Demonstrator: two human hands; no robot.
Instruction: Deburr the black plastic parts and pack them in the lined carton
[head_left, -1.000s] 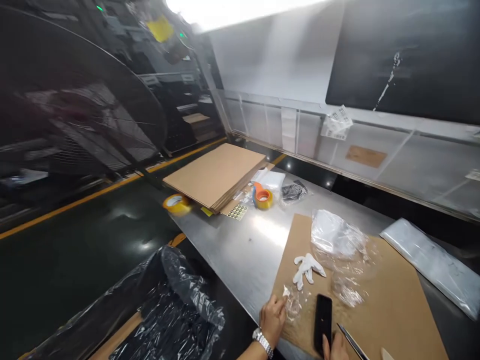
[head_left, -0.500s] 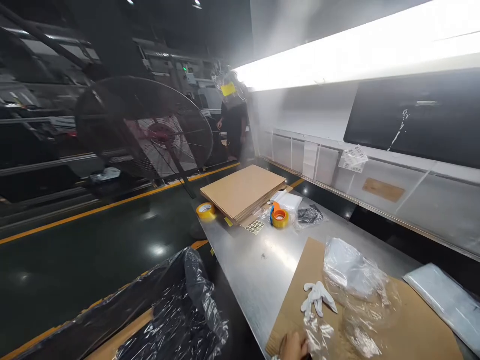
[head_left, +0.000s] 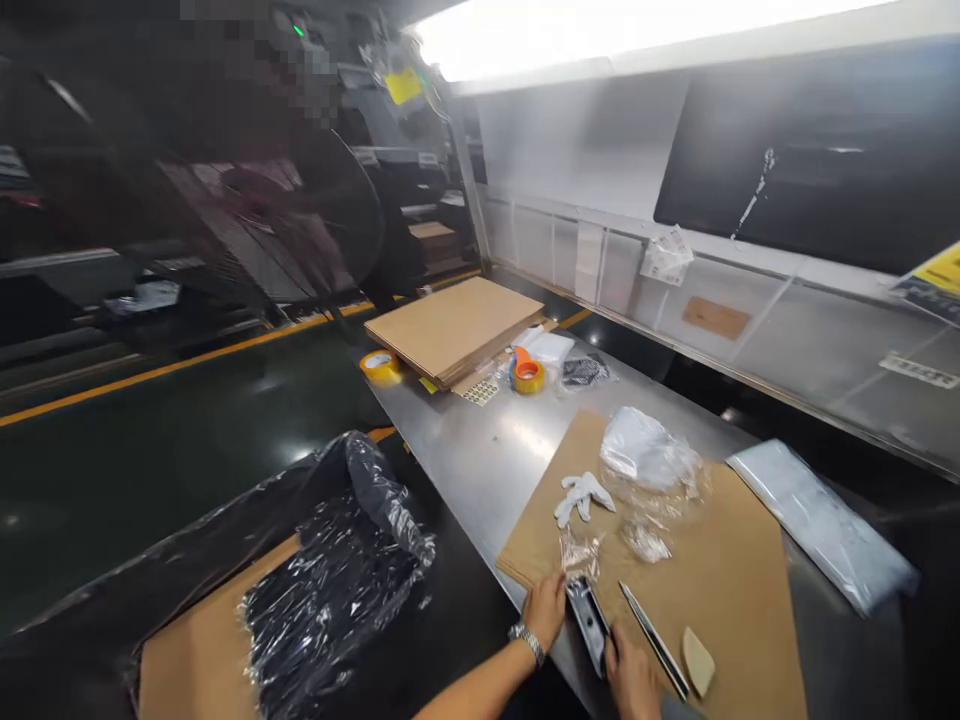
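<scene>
Shifted toward the left hand (head_left: pixel 545 610) since one second earlier, the dark oblong object (head_left: pixel 587 622) now lies obliquely between both hands at the front of the surface (head_left: pixel 484 455); the right hand (head_left: pixel 634 675), out of frame half a second ago, is visible again. The right grip is narrow, holding the object along its lower right edge, with the fingertips partly concealed. The left fingers meet its upper left edge, but whether that grip is closed on the object or on the clear film (head_left: pixel 581 548) just beyond it cannot be told. Glare masks the object's upper face (a small round mark near its middle is all that reads clearly). A metal band (head_left: pixel 528 643) circles the left wrist; the right forearm is cut off by the lower border.

Beside the right hand, a slender metallic tool (head_left: pixel 654 640) and a beige wedge-shaped piece (head_left: pixel 698 660) rest on a brown cardboard sheet (head_left: pixel 739 570), itself cropped below. Farther back on the sheet lie a white glove (head_left: pixel 583 497), crumpled clear plastic (head_left: pixel 646 542) and a transparent bag (head_left: pixel 646 450) whose pale contents are indistinct. The far end carries a cardboard stack (head_left: pixel 457 328) and an orange tape dispenser (head_left: pixel 527 372). At lower left, black plastic (head_left: pixel 337 590) obscures part of a carton (head_left: pixel 199 640); at upper left, the fan (head_left: pixel 259 200) is blurred and partly hidden by pixelation.
</scene>
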